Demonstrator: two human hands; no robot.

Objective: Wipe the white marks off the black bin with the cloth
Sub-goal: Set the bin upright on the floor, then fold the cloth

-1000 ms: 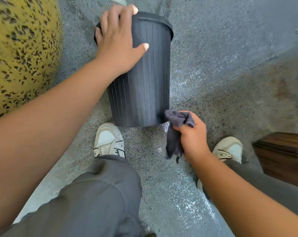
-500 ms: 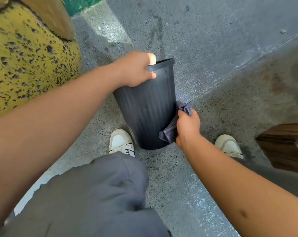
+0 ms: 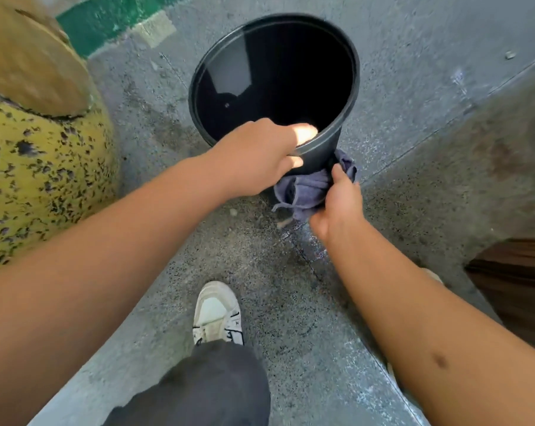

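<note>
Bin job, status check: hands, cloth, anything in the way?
Left hand clamped on black bin near rim. Right hand pressing grey cloth to its outer wall, low down. White marks not visible from here. Nothing blocking.

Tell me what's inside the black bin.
The black bin looks empty: only dark walls with light reflections show. The left hand gripping the near rim hides a small part of the inside, and the bottom is too dark to check.

Left hand grips bin rim; right hand seemingly presses cloth against it.
</note>
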